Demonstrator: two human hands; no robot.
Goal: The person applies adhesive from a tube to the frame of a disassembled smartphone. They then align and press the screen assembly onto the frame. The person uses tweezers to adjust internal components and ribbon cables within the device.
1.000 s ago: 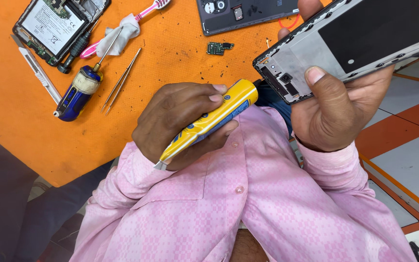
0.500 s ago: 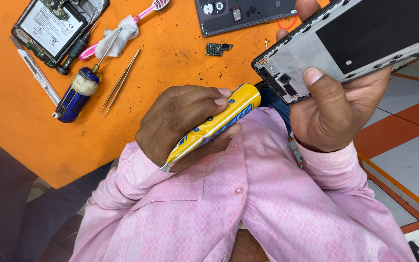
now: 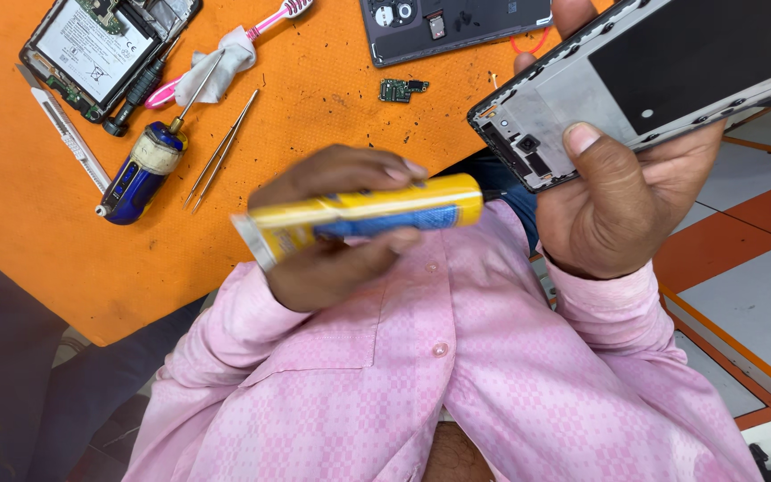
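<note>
Nearest, against the pink checked shirt (image 3: 457, 393), the left hand (image 3: 332, 228) grasps a yellow and blue squeeze tube (image 3: 363, 217), fingers (image 3: 377, 167) curled over its top and the thumb underneath; the tube lies almost level, blurred. To the right, the right hand (image 3: 622, 201) grips a grey phone frame with a black panel (image 3: 662, 76), thumb pressed on its near edge. Farther off, the orange counter (image 3: 37, 223) carries a blue-handled screwdriver (image 3: 140, 174), metal tweezers (image 3: 220, 152), a pink toothbrush (image 3: 265, 20), a small green circuit board (image 3: 402, 89) and an opened phone (image 3: 100, 49).
</note>
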